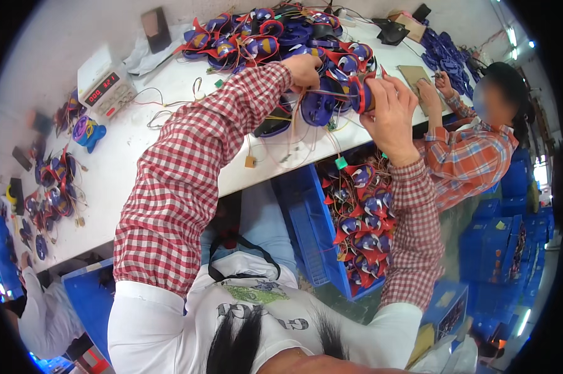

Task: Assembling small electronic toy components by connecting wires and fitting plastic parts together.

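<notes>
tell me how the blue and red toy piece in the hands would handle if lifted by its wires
The toy piece in the right hand looks like hollow plastic, so probably light. Its thin wires, pinched by the left hand, hang slack, so it would likely dangle and swing. Those wires may snag on the pile nearby.

both arms in red checked sleeves stretched forward, left hand curled, right hand gripping
</notes>
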The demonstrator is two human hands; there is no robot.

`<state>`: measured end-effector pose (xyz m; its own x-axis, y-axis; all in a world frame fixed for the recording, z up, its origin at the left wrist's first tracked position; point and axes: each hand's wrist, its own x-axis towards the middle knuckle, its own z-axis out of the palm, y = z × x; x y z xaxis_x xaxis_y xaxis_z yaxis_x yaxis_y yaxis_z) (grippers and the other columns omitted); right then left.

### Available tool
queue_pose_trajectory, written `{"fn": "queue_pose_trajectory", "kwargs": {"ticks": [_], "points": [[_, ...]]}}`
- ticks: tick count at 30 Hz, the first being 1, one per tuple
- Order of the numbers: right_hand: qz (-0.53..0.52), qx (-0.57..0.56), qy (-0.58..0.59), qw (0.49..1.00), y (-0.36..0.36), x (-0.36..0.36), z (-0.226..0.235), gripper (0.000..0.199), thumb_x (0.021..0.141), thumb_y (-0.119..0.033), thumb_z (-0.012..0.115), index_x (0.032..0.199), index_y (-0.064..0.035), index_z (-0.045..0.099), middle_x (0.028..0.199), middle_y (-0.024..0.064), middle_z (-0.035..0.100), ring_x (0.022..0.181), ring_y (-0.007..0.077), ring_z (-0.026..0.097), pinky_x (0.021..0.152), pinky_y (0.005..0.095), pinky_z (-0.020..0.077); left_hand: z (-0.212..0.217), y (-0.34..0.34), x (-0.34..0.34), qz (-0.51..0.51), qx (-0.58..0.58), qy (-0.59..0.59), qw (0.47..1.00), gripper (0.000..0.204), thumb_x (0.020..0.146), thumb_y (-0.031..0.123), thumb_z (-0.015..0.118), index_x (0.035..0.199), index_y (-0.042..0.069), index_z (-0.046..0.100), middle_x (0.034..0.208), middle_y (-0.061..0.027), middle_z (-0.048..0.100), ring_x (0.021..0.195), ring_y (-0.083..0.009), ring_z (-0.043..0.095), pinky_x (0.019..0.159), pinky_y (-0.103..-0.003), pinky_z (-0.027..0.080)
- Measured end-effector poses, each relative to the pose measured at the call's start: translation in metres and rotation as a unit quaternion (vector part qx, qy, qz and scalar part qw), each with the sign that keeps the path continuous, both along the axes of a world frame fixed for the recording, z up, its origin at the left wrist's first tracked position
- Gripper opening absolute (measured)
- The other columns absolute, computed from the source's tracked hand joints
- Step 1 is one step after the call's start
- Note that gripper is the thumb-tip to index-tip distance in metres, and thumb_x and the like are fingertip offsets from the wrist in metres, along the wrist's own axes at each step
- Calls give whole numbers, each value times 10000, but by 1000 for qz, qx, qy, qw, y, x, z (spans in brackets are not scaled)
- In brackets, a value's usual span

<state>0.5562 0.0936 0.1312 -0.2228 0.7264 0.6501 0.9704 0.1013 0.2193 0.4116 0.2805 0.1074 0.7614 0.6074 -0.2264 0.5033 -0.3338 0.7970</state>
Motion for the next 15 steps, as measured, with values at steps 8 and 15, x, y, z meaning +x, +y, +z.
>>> {"fn": "queue_pose_trajectory", "kwargs": {"ticks": [8, 15], "points": [[19, -35, -62, 997, 9, -16, 26, 661, 590, -101, 715, 1214, -131, 500, 1159, 15, 553, 1146, 242, 472, 957, 404, 306, -29, -5, -7, 136, 137, 35, 980, 309, 754, 189, 683, 1004, 7, 665, 901, -158, 626, 685, -245, 605, 610, -350, 515], [6, -16, -162, 987, -5, -15, 56, 663, 599, -97, 712, 1226, -153, 505, 1168, -5, 553, 1151, 224, 472, 959, 396, 303, -7, -44, -3, 234, 378, -79, 892, 337, 831, 291, 621, 964, -19, 624, 911, -135, 605, 838, -259, 607, 768, -436, 506]]}}
